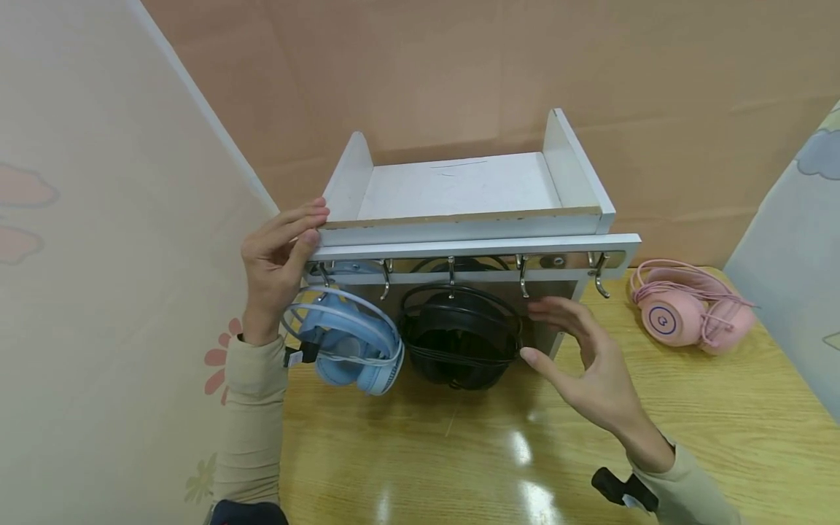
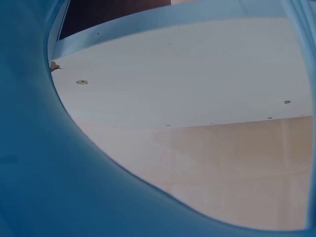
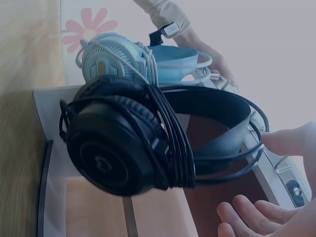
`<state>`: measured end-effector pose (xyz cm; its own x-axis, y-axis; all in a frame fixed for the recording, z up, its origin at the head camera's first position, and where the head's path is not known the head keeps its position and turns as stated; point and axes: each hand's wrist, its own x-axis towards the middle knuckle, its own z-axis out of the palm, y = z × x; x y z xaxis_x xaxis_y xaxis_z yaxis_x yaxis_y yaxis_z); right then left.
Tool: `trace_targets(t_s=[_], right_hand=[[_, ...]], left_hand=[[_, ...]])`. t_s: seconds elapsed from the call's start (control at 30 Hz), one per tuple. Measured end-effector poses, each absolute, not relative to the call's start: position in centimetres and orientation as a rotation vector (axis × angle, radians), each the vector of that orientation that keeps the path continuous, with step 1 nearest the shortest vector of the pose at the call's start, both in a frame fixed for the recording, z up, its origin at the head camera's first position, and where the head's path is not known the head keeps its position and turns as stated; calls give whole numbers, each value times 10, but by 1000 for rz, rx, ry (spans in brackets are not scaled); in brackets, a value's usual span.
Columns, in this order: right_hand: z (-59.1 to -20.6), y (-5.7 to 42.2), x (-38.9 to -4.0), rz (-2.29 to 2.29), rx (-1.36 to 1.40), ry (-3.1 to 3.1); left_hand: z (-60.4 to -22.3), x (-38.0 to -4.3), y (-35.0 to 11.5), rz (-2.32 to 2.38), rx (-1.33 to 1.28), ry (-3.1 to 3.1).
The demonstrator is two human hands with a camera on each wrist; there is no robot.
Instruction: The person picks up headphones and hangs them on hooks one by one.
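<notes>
Centre-left, my left grip [image 1: 265,270] holds the white rack [image 1: 459,232]; centre-right, my right grip [image 1: 593,372] is spread beside the black headphones [image 1: 462,372].

Back: flat tan-brown papery sheet [image 1: 459,65], faint creases, spans top of head view. Left: off-white smooth wall [image 1: 118,328], meets the sheet along a pale diagonal edge [image 1: 197,102]. Prints on it: pink rounded shapes [image 1: 22,185] at far left, pink-petalled flower [image 1: 215,357] lower down (yellowish centre visible in right wrist view), pale olive flower [image 1: 200,481] near the bottom. Right: whitish wall panel [image 1: 787,248] with blue-grey cloud print [image 1: 820,154]. Below: yellow wood-grain glossy tabletop [image 1: 689,408], bright white light reflections [image 1: 538,503] toward the near side.
</notes>
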<state>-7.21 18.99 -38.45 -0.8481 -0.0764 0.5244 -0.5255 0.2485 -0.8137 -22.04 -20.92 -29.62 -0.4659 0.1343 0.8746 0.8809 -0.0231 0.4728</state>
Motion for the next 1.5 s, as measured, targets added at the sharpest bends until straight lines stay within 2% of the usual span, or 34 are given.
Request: trace_targets(t_s=[0.4, 0.8, 1.3, 1.5], right_hand=[[-386, 216, -68, 1637, 486, -2123], [-384, 241, -74, 1701, 551, -1915], [-377, 290, -86, 1712, 417, -1941], [-378, 304, -87, 1488, 255, -2106]], left_hand=[[-295, -219, -208, -1543, -1065, -1658], [-294, -220, -208, -1547, -1072, -1642], [-294, -220, -208, -1548, -1070, -1642], [-296, -220, -208, -1546, -1073, -1636]])
